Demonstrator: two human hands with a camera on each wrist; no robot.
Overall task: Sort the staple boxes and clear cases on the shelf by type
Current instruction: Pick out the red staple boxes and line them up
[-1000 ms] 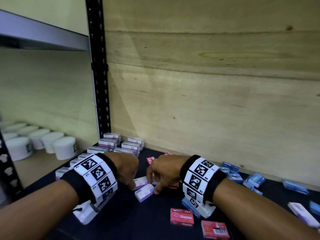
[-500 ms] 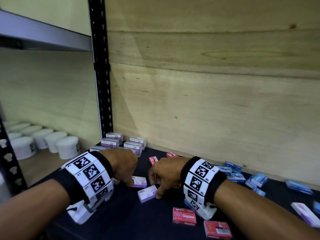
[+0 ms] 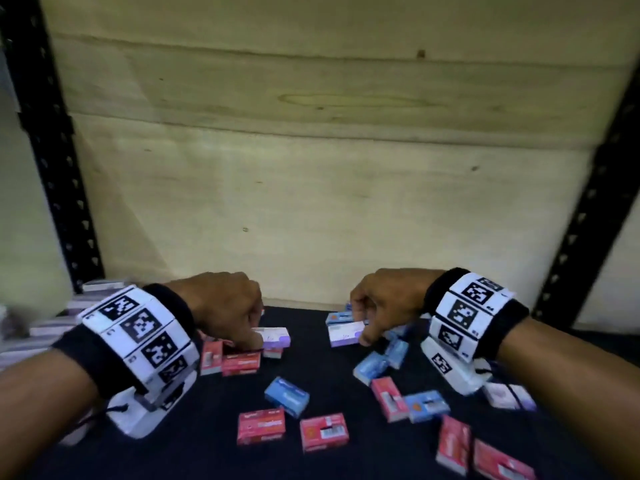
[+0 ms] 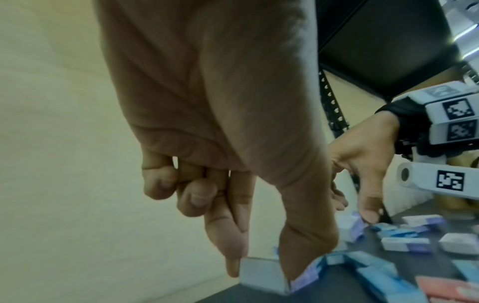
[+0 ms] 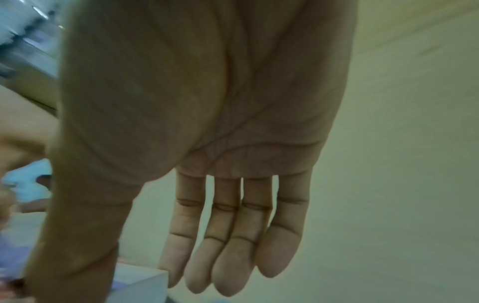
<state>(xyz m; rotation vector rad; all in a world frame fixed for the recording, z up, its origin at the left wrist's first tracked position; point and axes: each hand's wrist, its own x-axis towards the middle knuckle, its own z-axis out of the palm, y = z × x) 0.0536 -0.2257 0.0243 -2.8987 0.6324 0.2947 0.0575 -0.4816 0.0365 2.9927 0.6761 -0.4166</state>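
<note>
Small staple boxes in purple, red and blue lie scattered on the dark shelf (image 3: 214,445). My left hand (image 3: 258,341) pinches a purple-and-white box (image 3: 277,336) just above a red box (image 3: 240,363). In the left wrist view the left hand (image 4: 259,270) has its index finger and thumb on the ends of this box (image 4: 261,274). My right hand (image 3: 363,336) holds another purple-and-white box (image 3: 346,332) between thumb and fingers. The right wrist view shows that box (image 5: 140,280) beside the thumb, with the fingers (image 5: 228,266) nearly straight. I see no clear cases.
Purple boxes (image 3: 100,296) are grouped at the far left, blurred. Red boxes (image 3: 261,426) and a blue box (image 3: 286,394) lie at the front, more blue ones (image 3: 372,367) under my right hand. Black posts (image 3: 59,161) and a wooden back panel (image 3: 311,168) bound the shelf.
The view has swung right. My hands, close together over the purple boxes before, have moved apart, and each now holds one purple box off the shelf.
</note>
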